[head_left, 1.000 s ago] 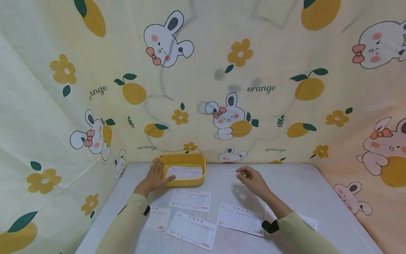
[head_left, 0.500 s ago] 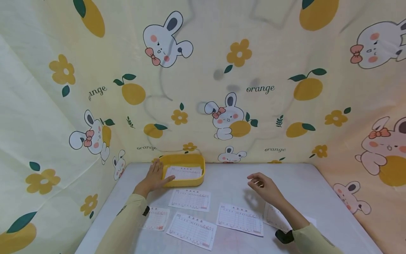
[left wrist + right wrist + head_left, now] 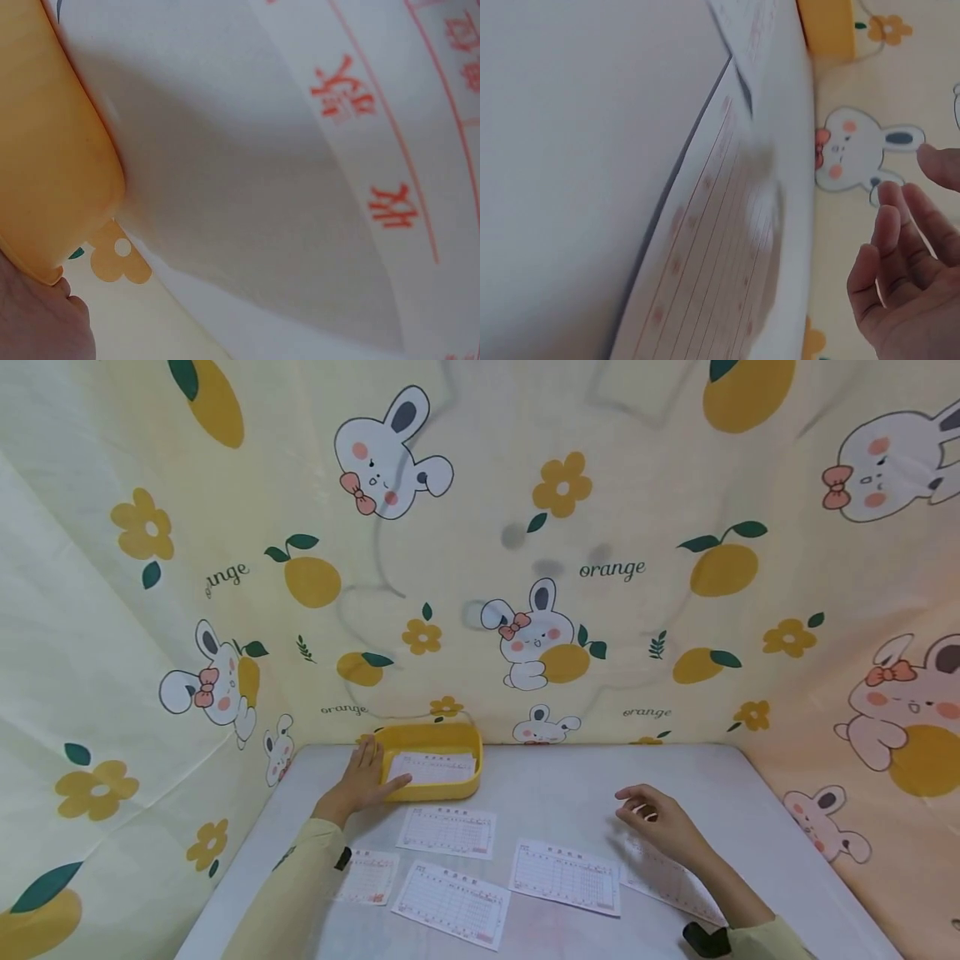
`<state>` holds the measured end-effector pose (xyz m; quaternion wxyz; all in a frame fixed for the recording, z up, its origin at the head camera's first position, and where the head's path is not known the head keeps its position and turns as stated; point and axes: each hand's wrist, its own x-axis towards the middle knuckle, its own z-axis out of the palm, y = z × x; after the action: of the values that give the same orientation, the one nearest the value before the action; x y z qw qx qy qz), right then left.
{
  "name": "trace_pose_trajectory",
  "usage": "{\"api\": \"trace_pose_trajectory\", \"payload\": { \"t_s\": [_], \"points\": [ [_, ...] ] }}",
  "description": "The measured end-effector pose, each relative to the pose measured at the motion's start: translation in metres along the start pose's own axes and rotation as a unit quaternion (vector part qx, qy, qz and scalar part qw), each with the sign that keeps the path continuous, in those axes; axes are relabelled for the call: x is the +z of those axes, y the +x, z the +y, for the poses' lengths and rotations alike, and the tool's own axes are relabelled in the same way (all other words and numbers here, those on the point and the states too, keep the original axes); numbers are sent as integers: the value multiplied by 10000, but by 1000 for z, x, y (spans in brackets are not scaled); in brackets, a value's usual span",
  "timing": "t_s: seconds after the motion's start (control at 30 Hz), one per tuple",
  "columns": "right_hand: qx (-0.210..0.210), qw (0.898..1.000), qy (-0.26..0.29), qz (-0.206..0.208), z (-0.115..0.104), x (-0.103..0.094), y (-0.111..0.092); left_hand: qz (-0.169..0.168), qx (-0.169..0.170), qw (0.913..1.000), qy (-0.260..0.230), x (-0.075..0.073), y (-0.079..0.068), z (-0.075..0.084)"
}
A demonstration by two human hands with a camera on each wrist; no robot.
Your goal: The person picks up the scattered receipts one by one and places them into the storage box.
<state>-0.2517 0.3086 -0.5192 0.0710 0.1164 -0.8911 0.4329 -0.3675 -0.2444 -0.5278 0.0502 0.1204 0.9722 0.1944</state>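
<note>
My left hand (image 3: 358, 787) rests against the left end of a yellow tray (image 3: 450, 791), fingers stretched along its side and thumb over the front rim. Inside the tray lies a printed form slip (image 3: 433, 767). My right hand (image 3: 662, 820) hovers above the table's right half, its fingers loosely bent around nothing. Below it lies a slip (image 3: 671, 883), partly hidden by the hand and forearm. In the right wrist view, the right hand (image 3: 911, 277) appears apart from a ruled slip (image 3: 697, 255). The left wrist view shows the tray wall (image 3: 60, 120) beside a slip with red characters (image 3: 390, 202).
Several more slips lie on the white table (image 3: 555, 793): one before the tray (image 3: 447, 832), one left (image 3: 367, 877), one near the front (image 3: 452, 903) and one in the middle (image 3: 566, 877). A patterned curtain (image 3: 465, 527) encloses the back and sides.
My right hand has moved right and toward me, from near the table's middle to over the rightmost slip. The left hand stays at the tray.
</note>
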Motion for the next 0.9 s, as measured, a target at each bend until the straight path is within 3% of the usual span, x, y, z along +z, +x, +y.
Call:
{"api": "trace_pose_trajectory", "payload": {
  "t_s": [0.17, 0.47, 0.63, 0.9],
  "points": [
    [82, 9999, -109, -103, 12, -11, -15, -69, -21, 10000, 17, 4, 1, -4],
    [318, 9989, -347, -90, 29, -26, -37, -95, -64, 9998, 135, -2, -3, 2],
    [578, 9971, -472, -118, 35, -34, -44, -115, -187, 9996, 178, -6, -5, 6],
    [819, 9931, -812, -232, 47, -48, -50, -91, -43, 9999, -10, -7, -6, 9]
  ]
}}
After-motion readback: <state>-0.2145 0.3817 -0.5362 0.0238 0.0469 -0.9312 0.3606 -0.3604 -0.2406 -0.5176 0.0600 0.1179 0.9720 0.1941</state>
